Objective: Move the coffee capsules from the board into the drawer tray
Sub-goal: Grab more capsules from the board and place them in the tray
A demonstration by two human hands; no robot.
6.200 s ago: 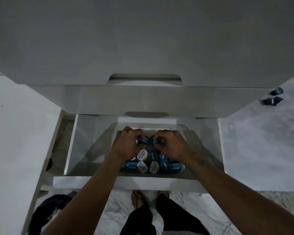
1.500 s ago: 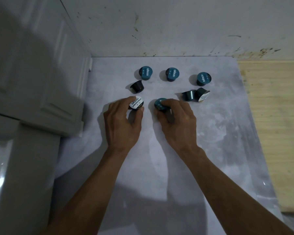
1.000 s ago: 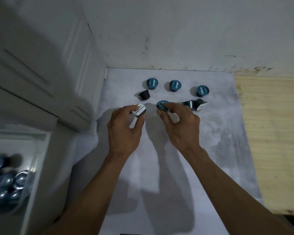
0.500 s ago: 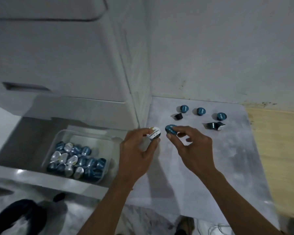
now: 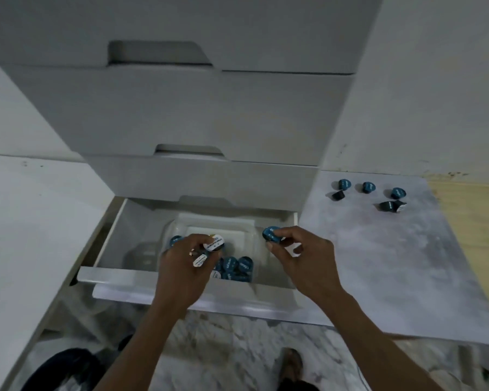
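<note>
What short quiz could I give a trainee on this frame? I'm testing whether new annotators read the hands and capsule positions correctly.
1. True or false: the left hand holds a white-lidded capsule above the drawer tray.
2. How many capsules remain on the grey board?
A. three
B. six
C. nine
3. Fill in: the right hand pinches a ____-lidded capsule.

Key:
1. True
2. B: three upright in the back row, three tipped over, one at the left and a pair at the right.
3. Blue
</note>
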